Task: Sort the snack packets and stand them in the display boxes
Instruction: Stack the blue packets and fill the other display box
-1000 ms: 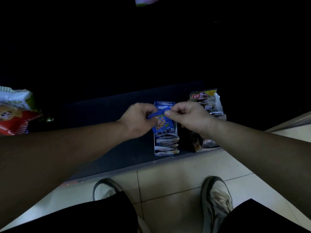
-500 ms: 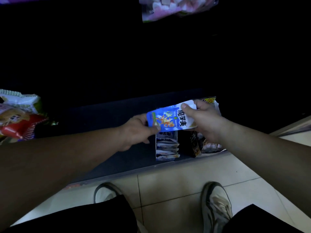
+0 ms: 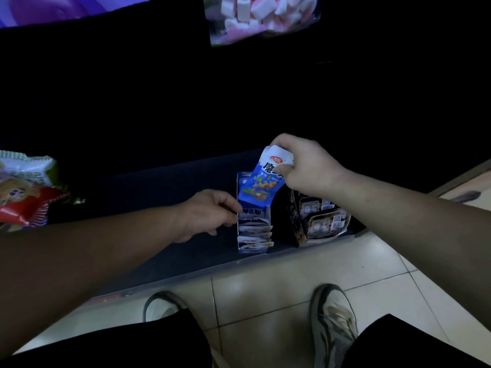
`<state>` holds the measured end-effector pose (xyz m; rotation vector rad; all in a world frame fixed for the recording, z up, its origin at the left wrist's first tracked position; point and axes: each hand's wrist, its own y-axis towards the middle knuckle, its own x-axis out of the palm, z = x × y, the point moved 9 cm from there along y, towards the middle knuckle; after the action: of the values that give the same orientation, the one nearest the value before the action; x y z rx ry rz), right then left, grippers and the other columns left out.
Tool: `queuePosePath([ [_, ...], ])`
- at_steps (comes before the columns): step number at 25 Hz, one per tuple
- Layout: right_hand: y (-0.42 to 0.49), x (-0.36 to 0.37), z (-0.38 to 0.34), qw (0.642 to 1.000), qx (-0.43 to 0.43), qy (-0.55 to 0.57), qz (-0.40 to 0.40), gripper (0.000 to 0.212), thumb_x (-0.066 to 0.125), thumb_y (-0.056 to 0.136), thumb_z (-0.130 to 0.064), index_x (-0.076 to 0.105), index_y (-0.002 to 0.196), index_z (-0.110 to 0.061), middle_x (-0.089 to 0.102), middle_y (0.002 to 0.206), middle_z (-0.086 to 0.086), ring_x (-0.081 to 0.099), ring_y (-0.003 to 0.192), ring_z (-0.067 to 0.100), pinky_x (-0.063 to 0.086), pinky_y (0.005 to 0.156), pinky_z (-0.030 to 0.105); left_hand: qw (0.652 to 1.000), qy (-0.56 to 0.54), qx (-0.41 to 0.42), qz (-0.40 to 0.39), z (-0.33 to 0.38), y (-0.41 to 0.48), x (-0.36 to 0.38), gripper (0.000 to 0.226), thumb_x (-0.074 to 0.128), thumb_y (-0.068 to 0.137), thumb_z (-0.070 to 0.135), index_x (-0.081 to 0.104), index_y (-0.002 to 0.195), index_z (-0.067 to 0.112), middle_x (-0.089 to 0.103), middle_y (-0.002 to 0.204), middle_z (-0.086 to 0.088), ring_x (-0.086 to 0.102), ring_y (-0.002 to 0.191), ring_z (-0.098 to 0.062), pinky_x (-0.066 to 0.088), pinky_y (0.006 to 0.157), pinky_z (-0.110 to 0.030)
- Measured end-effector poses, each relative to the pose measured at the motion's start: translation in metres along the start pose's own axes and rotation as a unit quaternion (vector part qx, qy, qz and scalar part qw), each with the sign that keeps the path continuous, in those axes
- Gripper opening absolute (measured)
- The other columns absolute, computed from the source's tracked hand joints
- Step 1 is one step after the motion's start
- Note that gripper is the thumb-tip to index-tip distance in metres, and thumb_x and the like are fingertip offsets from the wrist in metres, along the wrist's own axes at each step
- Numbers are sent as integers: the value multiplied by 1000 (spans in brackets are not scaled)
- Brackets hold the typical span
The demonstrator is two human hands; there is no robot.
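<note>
Blue-and-white foil snack packet [image 3: 261, 181]: long axis near-upright, below my right grip [image 3: 308, 166] pinching top; lower end at blue cardboard display box [image 3: 252, 249] mouth. My left grip [image 3: 210, 213] at box wall, closure unclear.

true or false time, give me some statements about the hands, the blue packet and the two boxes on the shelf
1. The right hand holds the blue packet by its top end. True.
2. The blue packet lies flat on the floor. False: it hangs over the blue box, its lower end at the box's back.
3. The dark box stands right of the blue box. True.
4. The left hand holds the red bag. False: its fingers are at the blue box's left wall, and the red bag lies far off to the left.
</note>
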<state>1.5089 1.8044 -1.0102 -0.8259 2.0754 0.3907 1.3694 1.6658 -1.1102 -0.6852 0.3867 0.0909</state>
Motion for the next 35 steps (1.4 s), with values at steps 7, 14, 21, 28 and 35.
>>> queuePosePath([
  [7,6,88,-1,984,-14,-90,-153,33,64,98,-15,59,128,-27,64,103,5,58,74,18,50,66,35,998,-60,7,20,-3,6,-16,54,77,83,6,58,128,29,67,119,10,67,101,-10,55,64,-26],
  [14,11,106,35,989,75,12,-130,38,68,91,0,65,126,-14,62,81,-5,64,83,15,59,87,36,998,-62,1,22,-6,13,-13,54,77,83,6,59,129,27,68,117,8,68,100,-11,53,63,-26],
  [21,18,85,39,973,140,155,-94,43,83,82,-6,64,118,-21,69,80,0,62,67,8,47,63,21,998,-52,29,27,4,11,-8,44,75,84,4,63,120,29,70,111,10,67,90,-7,48,51,-13],
  [28,4,92,48,957,175,177,-152,35,63,96,-4,67,121,-26,70,104,-2,68,91,16,58,62,28,996,-15,76,50,15,12,-4,60,74,84,6,54,135,31,62,119,14,66,84,-5,51,68,-14],
  [35,19,67,52,991,106,79,-18,26,58,87,-2,65,96,-26,65,93,2,65,80,20,57,70,39,999,6,42,-21,2,19,14,41,52,88,-6,66,113,22,74,107,3,68,70,-5,56,74,-22],
])
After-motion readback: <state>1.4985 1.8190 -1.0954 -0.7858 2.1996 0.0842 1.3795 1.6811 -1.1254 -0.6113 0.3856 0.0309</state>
